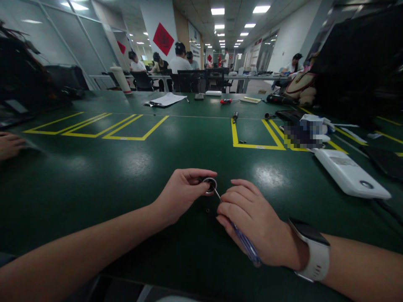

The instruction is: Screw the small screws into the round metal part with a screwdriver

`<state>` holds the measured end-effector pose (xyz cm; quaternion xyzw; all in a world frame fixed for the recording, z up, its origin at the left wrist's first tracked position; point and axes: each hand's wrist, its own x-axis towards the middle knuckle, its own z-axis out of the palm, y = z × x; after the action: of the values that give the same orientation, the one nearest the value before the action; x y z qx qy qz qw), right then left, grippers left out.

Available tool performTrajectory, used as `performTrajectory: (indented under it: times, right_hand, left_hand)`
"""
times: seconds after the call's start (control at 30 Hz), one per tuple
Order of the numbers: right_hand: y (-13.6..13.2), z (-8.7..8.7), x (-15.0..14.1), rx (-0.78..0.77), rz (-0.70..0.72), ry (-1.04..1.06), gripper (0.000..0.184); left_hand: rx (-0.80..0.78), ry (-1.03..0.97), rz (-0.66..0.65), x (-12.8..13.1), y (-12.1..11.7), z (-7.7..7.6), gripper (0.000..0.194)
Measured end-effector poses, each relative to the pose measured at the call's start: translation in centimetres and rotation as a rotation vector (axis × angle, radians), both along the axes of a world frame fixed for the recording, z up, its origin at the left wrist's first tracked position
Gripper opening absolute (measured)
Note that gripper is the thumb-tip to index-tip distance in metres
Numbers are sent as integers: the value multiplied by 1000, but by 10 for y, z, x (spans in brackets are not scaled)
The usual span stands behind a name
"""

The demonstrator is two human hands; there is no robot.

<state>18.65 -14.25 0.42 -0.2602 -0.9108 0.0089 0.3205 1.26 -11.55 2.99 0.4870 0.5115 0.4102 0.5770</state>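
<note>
Left fingers pinch a metal ring, my right fingers grip a screwdriver, apparently working inside it, next needing steady alignment.

It's a dark green desk, a bit shiny under the lights, marked out with yellow tape outlines. Over toward the far side lie a sheaf of white paper and a red-handled screwdriver, with a short metal piece by one taped corner. A flat white device rests to the right, and one tiny ring-shaped part sits nearer the front.
</note>
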Motion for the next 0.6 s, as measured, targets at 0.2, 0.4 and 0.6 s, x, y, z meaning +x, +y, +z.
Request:
performTrajectory:
  times: [0.2, 0.4, 0.6]
  right_hand:
    - [0, 0, -2, -1, -10, -5, 13]
    - [-2, 2, 2, -126, 52, 152, 9]
    - [8, 1, 3, -818, 76, 487, 28]
  left_hand:
    - [11, -5, -11, 0, 0, -1, 24]
    - [40, 16, -10, -2, 3, -3, 19]
    - [48, -28, 114, -8, 12, 2, 31]
